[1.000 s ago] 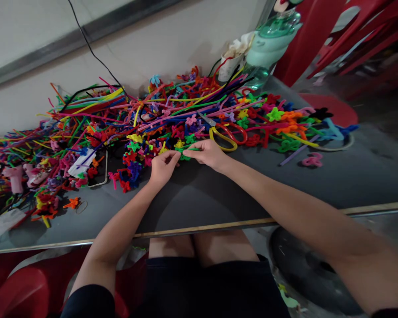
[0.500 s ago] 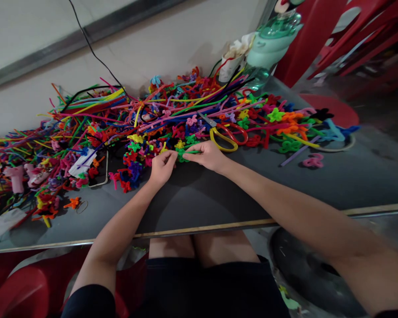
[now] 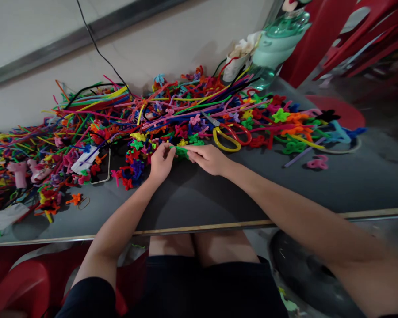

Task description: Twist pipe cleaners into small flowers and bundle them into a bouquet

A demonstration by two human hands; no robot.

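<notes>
Both hands meet over the table, closed on a green pipe cleaner. My left hand pinches its left end between thumb and fingers. From the other side my right hand grips it, index finger stretched along it toward the left. Just behind the hands lie green and yellow pipe-cleaner flowers. Scissors with one yellow and one red handle rest beyond my right hand. Left of my left hand is a heap of red, blue and yellow pipe-cleaner flowers.
Loose pipe cleaners pile along the wall. A phone lies at left, partly covered. A teal water bottle and a paper cup stand at the back right. Red chairs are beyond the table's right end.
My right hand has shifted slightly and its index finger now points toward my left hand. The green pipe cleaner now spans between both hands. The view has tilted a little.
</notes>
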